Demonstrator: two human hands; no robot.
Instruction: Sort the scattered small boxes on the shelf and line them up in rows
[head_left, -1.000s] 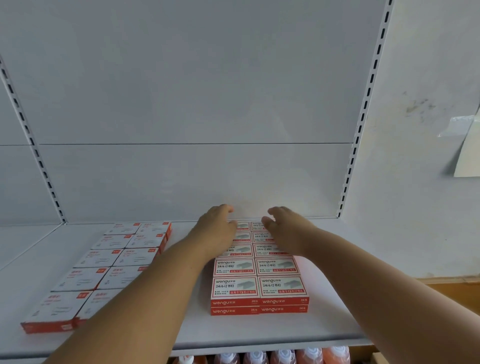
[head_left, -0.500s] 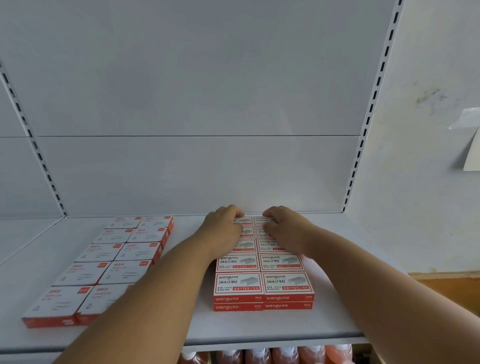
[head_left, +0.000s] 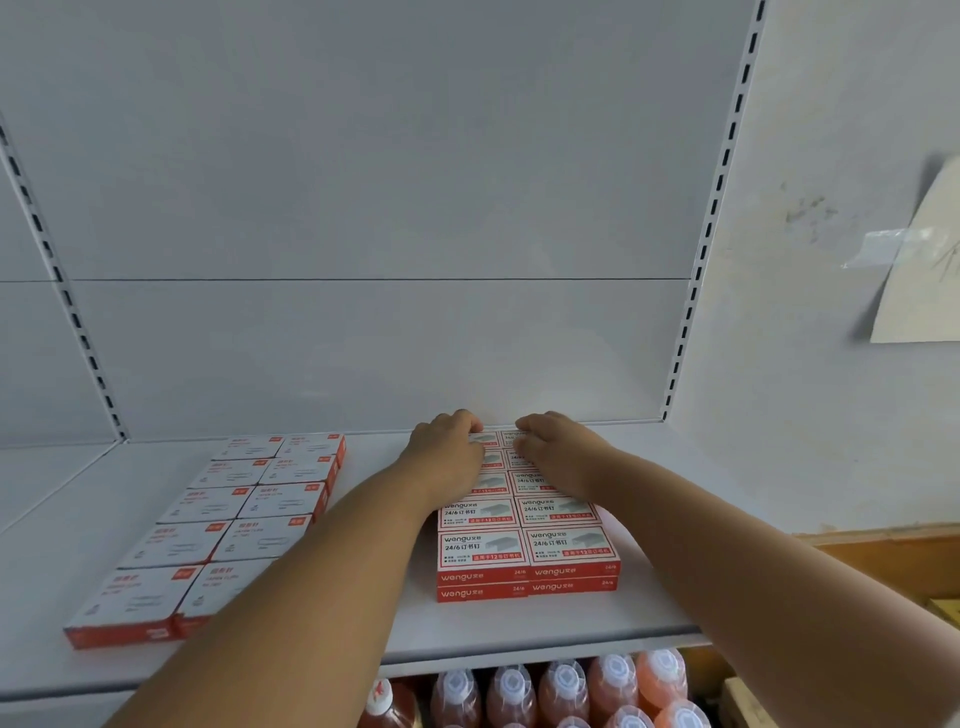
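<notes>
In the head view, both hands are seen stretched to the back of a white shelf (head_left: 639, 613). The left hand (head_left: 447, 457) and the right hand (head_left: 558, 454) are laid side by side, palms down, on the far end of a block of red-and-white staple boxes (head_left: 524, 551). The boxes are set in two columns running from the shelf's front edge back to the rear panel, and two layers can be counted at the near end. The fingers of both hands are bent down over the rearmost boxes, next to the back panel; whether a box is actually clasped or the fingertips are only pressed on the tops cannot be told, since the fingertips are hidden behind the knuckles.

To the left of the left forearm, well apart from the staple block, a second group of paper-clip boxes (head_left: 228, 525) is lined up in two columns, one layer high as far as can be seen. Below the shelf edge, under the forearms, capped bottles of orange liquid (head_left: 563, 691) are stored. To the right of the right arm a sheet of paper (head_left: 919, 275) is taped to the wall.

The step in hand is judged to be the squaring of the last boxes at the rear of the staple block. For the next move, a check of the column edges is called for, with light sideways pressure so that the stacked layers are not shifted.
</notes>
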